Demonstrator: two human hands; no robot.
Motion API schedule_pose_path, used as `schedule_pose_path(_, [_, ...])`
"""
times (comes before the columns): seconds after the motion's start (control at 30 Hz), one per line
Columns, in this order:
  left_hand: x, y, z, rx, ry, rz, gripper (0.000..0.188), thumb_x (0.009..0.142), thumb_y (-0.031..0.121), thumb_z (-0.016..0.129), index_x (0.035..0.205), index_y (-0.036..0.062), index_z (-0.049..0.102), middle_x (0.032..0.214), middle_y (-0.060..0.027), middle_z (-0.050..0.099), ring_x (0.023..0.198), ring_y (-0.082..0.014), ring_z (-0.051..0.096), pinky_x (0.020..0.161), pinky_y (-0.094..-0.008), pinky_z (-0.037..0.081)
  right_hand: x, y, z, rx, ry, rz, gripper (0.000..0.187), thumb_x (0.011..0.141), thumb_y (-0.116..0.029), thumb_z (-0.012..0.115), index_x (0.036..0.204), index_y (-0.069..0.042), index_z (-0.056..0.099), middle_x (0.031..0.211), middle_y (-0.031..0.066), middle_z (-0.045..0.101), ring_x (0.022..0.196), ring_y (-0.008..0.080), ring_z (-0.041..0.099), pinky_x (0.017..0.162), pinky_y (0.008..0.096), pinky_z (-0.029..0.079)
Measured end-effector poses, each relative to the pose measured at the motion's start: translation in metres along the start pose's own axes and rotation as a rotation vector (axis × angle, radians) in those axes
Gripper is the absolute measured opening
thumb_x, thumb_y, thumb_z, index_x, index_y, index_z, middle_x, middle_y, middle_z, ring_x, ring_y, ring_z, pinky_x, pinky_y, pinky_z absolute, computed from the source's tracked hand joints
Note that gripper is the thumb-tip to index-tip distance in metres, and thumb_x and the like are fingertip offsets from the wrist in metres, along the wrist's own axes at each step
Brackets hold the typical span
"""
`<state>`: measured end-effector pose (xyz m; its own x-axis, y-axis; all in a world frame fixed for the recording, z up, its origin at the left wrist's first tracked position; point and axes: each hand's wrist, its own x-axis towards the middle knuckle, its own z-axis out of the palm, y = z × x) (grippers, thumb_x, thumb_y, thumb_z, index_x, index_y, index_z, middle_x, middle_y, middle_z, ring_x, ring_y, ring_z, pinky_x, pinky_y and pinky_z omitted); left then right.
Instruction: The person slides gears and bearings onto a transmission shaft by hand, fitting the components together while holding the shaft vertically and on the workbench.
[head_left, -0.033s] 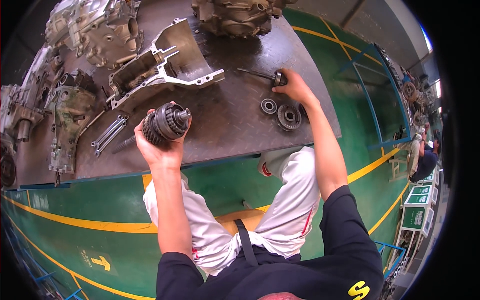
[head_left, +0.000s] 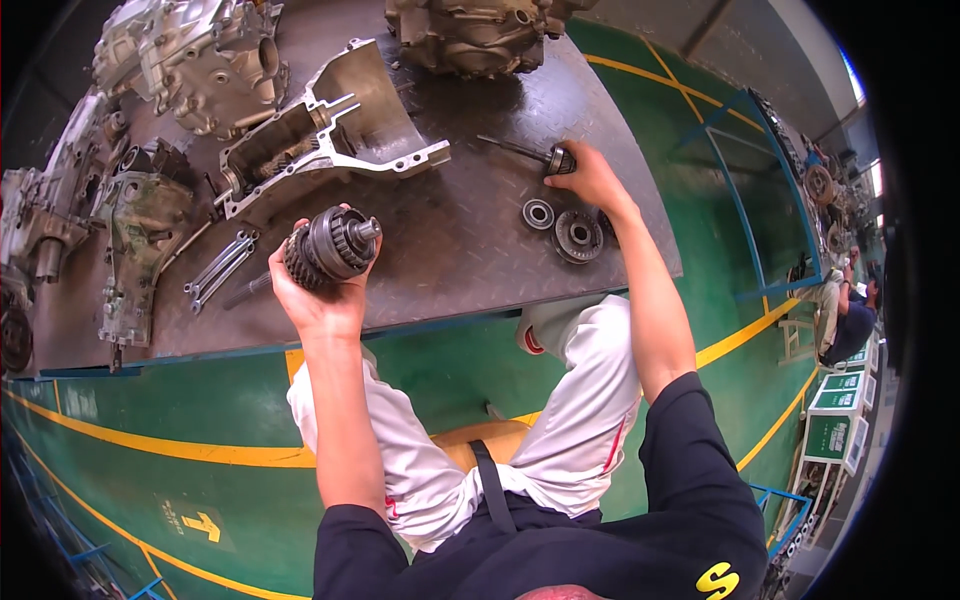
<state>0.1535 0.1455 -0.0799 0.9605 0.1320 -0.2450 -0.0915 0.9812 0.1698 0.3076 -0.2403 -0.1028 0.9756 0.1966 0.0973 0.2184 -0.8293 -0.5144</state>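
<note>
My left hand [head_left: 322, 312] is wrapped from below around a gear shaft [head_left: 335, 242] with stacked dark gears and a bright stub end. Its long splined end slants down to the left over the table. My right hand [head_left: 595, 182] is closed on a small dark gear [head_left: 563, 162] at the table's right side. A thin rod [head_left: 515, 147] runs left from that gear; whether the two are joined is hidden by the fingers. Just below the right hand lie a ring bearing [head_left: 528, 216] and a larger toothed gear [head_left: 566, 246], both flat on the table.
An opened metal gearbox housing [head_left: 385, 105] sits beyond my left hand. Several wrenches [head_left: 218, 270] lie to the left, beside dirty castings [head_left: 140, 230]. Another gearbox [head_left: 465, 35] stands at the back. The metal table [head_left: 450, 270] ends just before my knees; a person [head_left: 845, 325] sits far right.
</note>
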Motion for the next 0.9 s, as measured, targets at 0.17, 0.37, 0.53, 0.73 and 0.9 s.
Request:
schedule_pose_path(0.17, [0.004,0.009,-0.006,-0.018,-0.046,0.023,0.032,0.096,0.029,0.04,0.107,0.0072,0.061,0.119,-0.0213,0.064,0.115,-0.0397,0.06,0.099,-0.0669,0.044,-0.018,-0.014,-0.003,0.071,0.102,0.03,0.063,0.068,-0.025,0.084,0.119,0.005,0.064,0.105,0.0246,0.069,0.103,0.0352,0.067,0.093,0.0391,0.049])
schedule_pose_path(0.37, [0.006,0.011,-0.008,-0.001,-0.006,0.059,0.035,0.096,0.031,0.038,0.107,0.0073,0.062,0.12,-0.0204,0.064,0.114,-0.0395,0.06,0.098,-0.0666,0.045,-0.049,-0.061,-0.031,0.199,0.318,-0.033,0.05,0.072,-0.027,0.085,0.106,0.004,0.066,0.085,0.0118,0.071,0.076,0.0175,0.065,0.073,0.0312,0.052])
schedule_pose_path(0.53, [0.007,0.009,-0.011,0.001,-0.047,0.043,0.036,0.095,0.031,0.038,0.106,0.0067,0.062,0.119,-0.0206,0.064,0.113,-0.0389,0.061,0.097,-0.0652,0.046,-0.066,-0.089,-0.042,0.705,0.531,-0.189,0.037,0.078,-0.014,0.083,0.106,0.001,0.063,0.083,0.0035,0.065,0.073,0.0079,0.061,0.066,0.0224,0.051])
schedule_pose_path(0.73, [0.002,0.012,-0.017,-0.008,-0.069,0.042,0.038,0.094,0.03,0.039,0.109,0.0047,0.063,0.12,-0.0212,0.064,0.114,-0.0394,0.059,0.099,-0.0646,0.045,-0.074,-0.101,-0.049,0.704,0.448,-0.071,0.05,0.076,-0.012,0.086,0.116,0.0,0.058,0.09,0.007,0.066,0.07,0.0092,0.063,0.061,0.0234,0.053])
schedule_pose_path(0.9, [-0.004,0.016,-0.008,0.045,0.03,0.071,0.032,0.093,0.032,0.043,0.107,0.0097,0.061,0.118,-0.0206,0.066,0.113,-0.0403,0.062,0.096,-0.0675,0.044,-0.079,-0.108,-0.035,0.478,0.553,-0.21,0.053,0.068,-0.018,0.089,0.11,-0.003,0.059,0.094,0.0083,0.069,0.083,0.015,0.066,0.08,0.0296,0.054])
